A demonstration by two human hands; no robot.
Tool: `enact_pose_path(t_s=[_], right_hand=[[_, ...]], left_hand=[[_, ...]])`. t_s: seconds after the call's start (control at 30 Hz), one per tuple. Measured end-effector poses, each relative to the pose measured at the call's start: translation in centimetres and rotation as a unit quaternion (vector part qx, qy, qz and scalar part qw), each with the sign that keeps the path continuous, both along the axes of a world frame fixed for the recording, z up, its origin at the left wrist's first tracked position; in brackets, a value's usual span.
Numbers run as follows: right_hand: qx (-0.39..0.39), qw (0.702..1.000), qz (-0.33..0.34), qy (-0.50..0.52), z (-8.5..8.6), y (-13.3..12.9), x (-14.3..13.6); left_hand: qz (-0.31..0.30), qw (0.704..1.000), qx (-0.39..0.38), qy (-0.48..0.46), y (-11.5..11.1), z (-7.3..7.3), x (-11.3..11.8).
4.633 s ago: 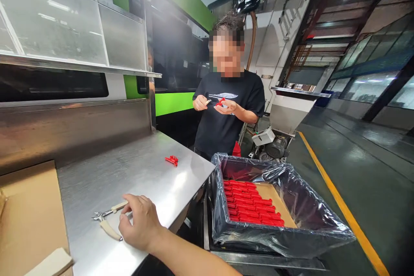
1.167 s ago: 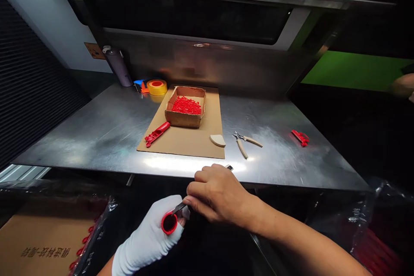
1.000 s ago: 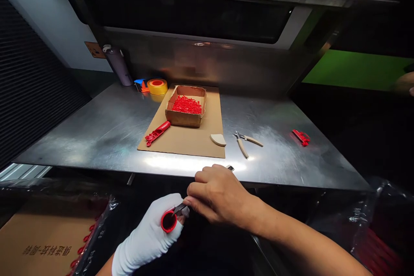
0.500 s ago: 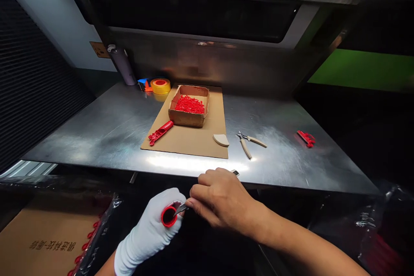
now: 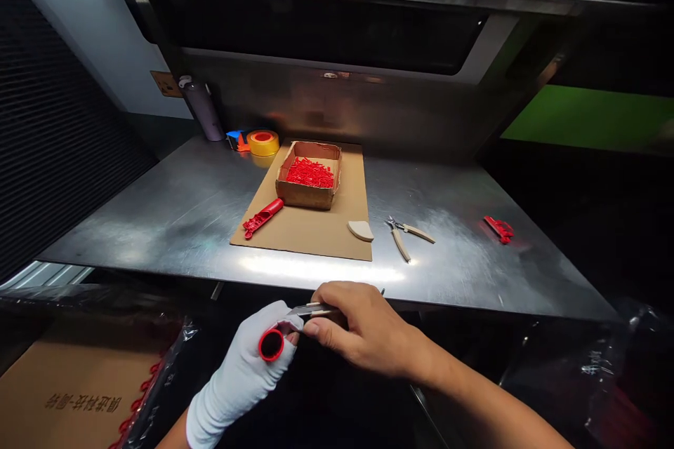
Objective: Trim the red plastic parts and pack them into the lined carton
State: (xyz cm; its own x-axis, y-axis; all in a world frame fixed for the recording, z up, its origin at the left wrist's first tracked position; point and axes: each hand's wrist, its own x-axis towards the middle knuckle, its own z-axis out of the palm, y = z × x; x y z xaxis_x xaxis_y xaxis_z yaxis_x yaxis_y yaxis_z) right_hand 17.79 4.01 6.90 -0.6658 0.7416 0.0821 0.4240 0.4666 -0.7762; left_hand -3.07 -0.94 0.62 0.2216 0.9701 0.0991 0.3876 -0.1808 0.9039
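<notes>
I see the red tube (image 5: 272, 345) low at 7 o'clock, mouth towards me, the left hand's (image 5: 247, 344) gloved fingers wrapped round it; the right hand's (image 5: 363, 333) fingers grip a knife (image 5: 314, 309), blade at the tube's 1 o'clock (I can't tell whether it touches plastic). For clean blade work, I'd favour short, light, shallow strokes, tube braced, left fingertips out of the edge's path. Pliers (image 5: 399, 226) lie at the tube's 2 o'clock.
</notes>
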Motion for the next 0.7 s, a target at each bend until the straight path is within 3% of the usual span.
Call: enact_pose_path(t_s=[0.13,0.27,0.4,0.53,0.7], right_hand=[[-0.119,0.992,-0.012,0.043,-0.6,-0.4,-1.1],[-0.185,0.980,0.008,0.080,-1.6,-0.4,-2.3],[-0.231,0.964,0.013,0.128,-2.7,0.3,-2.7],[-0.154,0.981,-0.048,0.103,-2.8,0.6,-2.0],[-0.002,0.997,-0.056,0.048,-2.0,0.2,-0.3]], left_hand=[[-0.014,0.999,-0.019,-0.028,0.2,-0.7,0.2],[-0.025,0.995,-0.067,-0.065,0.4,-1.5,0.7],[-0.009,0.997,-0.052,-0.057,0.4,-1.5,0.9],[-0.006,0.997,-0.046,-0.055,0.2,-0.7,0.6],[-0.006,1.000,-0.027,-0.007,-0.3,-0.7,-0.5]])
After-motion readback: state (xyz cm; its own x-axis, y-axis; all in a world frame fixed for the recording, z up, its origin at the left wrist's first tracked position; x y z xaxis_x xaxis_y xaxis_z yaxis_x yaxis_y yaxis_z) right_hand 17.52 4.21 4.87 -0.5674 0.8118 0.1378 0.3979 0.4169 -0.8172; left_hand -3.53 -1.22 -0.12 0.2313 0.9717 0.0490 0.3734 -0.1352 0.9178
